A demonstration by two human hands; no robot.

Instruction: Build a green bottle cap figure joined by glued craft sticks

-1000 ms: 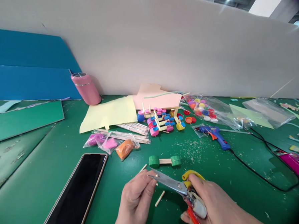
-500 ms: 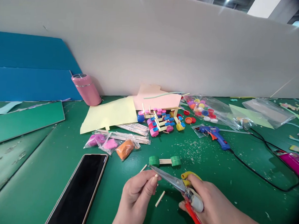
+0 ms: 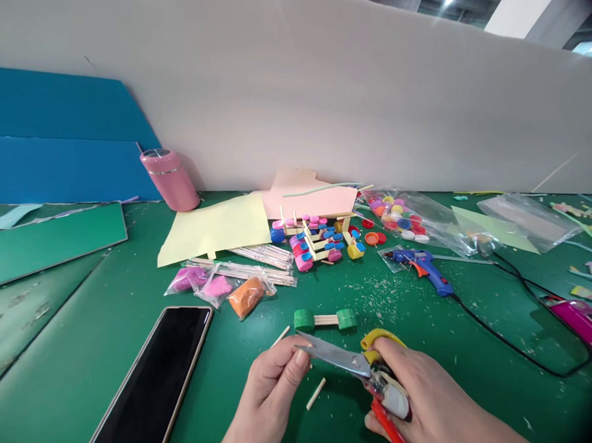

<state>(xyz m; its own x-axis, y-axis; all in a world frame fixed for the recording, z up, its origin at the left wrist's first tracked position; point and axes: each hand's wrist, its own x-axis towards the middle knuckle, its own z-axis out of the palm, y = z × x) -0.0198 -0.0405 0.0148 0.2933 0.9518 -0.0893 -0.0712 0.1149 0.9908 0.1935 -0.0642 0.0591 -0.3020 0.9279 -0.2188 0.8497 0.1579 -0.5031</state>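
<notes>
My left hand (image 3: 272, 385) is closed in a pinch around a short wooden stick, mostly hidden by the fingers. My right hand (image 3: 430, 394) grips scissors (image 3: 341, 357) with one yellow and one red handle. Their blades reach left across the pinched fingertips. A pale stick end (image 3: 281, 335) shows just behind my left hand; I cannot tell whether it is the held one. Between the hands a cut stick piece (image 3: 316, 394) lies on the green table. Beyond the scissors sits a pair of green caps (image 3: 304, 320) joined by short sticks.
A phone (image 3: 156, 373) lies at left. Bagged clay (image 3: 246, 297), bundled sticks (image 3: 246, 272) and small bottle-cap cars (image 3: 319, 242) are farther back. A blue glue gun (image 3: 425, 268) with its black cable lies at right. A pink bottle (image 3: 170, 180) stands near the wall.
My right hand has shifted slightly right, and the scissors' handles look further apart. The blades lie flatter and now cover the stick end at my left fingertips.
</notes>
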